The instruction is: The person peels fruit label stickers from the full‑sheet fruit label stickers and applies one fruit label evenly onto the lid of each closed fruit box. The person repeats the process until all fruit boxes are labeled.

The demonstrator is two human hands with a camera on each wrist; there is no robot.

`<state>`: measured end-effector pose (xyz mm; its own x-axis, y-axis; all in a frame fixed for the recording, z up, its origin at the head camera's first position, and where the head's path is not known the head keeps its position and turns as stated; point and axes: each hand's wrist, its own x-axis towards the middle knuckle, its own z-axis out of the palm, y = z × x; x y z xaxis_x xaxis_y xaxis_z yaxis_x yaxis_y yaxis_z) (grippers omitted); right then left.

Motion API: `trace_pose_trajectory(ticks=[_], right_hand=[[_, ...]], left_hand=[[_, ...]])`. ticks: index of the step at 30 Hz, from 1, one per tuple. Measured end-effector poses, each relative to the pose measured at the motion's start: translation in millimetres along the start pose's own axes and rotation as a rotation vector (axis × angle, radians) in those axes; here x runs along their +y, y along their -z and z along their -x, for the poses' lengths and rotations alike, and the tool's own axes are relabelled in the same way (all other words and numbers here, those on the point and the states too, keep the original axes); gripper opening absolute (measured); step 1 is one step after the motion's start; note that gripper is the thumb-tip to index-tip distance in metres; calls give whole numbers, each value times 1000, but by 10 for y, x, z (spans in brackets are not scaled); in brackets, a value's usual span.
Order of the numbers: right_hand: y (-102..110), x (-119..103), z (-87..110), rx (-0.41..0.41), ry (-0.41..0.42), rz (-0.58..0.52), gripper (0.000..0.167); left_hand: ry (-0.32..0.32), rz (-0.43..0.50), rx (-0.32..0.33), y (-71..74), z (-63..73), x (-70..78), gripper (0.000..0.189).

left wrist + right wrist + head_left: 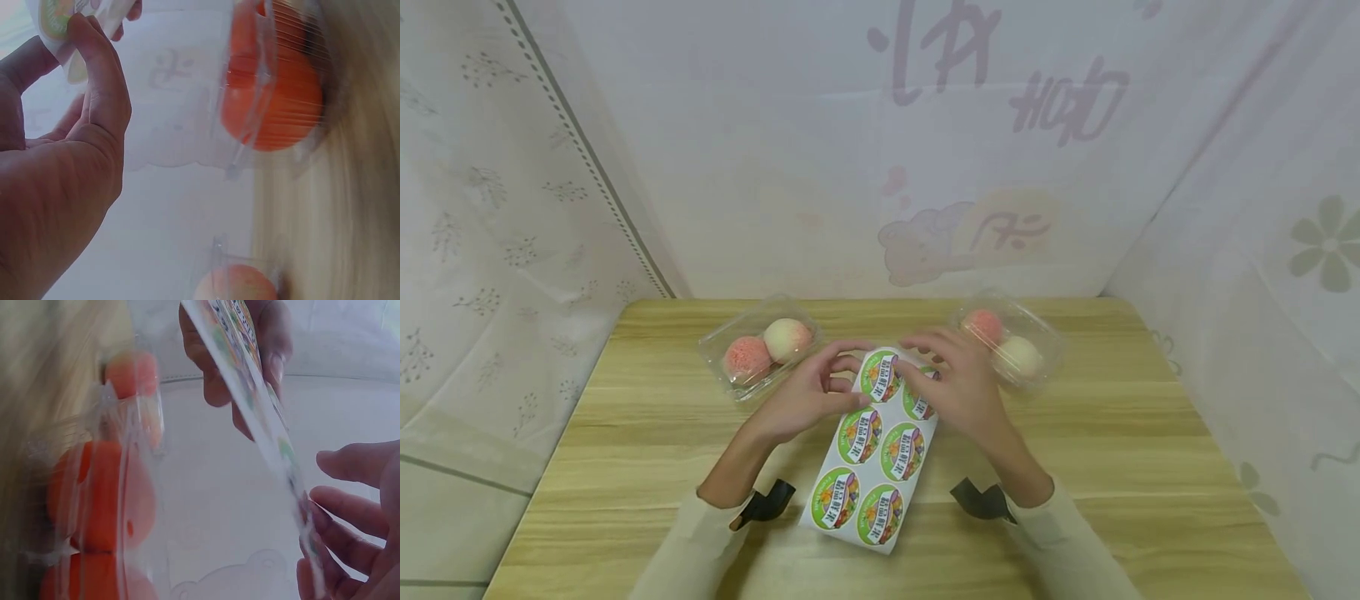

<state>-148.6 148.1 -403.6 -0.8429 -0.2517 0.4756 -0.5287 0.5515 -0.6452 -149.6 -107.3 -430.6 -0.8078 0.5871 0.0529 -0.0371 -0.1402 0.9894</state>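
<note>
The wooden table (1120,475) is filling the lower half of the frame, its back edge running across the middle and its sides slanting out toward the bottom corners. Bare wood is showing at lower left, in a broader stretch at lower right, and between the containers.

Near the back edge, two clear plastic boxes are sitting at a slant: the left box (747,325) left of centre, the right box (1026,321) right of centre. Each is holding two balls.

A white sticker sheet (876,454) is leaning at lower centre, between and in front of the boxes.

The left hand (812,387) is pinching its left edge between thumb and fingers. The right hand (955,383) is touching its upper right end with curved fingers, thumb standing apart; I cannot tell whether they are gripping it.

Inside the left box, a red ball (747,360) is touching a cream, pink-blushed ball (787,341); inside the right, a pinkish ball (982,327) is lying beside a pale ball (1019,357).

Round green-rimmed stickers (859,436) are lining the sheet in two columns.
</note>
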Motion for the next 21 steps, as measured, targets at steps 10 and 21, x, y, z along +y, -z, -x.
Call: trace_pose_trajectory(ticks=[10, 21], right_hand=[[-13, -61, -53, 27, -31, -52, 23], [-35, -30, -46, 40, -25, -58, 22]], left_hand=[[-29, -23, 20, -46, -71, 56, 68], [-65, 4, 39, -89, -88, 34, 73]])
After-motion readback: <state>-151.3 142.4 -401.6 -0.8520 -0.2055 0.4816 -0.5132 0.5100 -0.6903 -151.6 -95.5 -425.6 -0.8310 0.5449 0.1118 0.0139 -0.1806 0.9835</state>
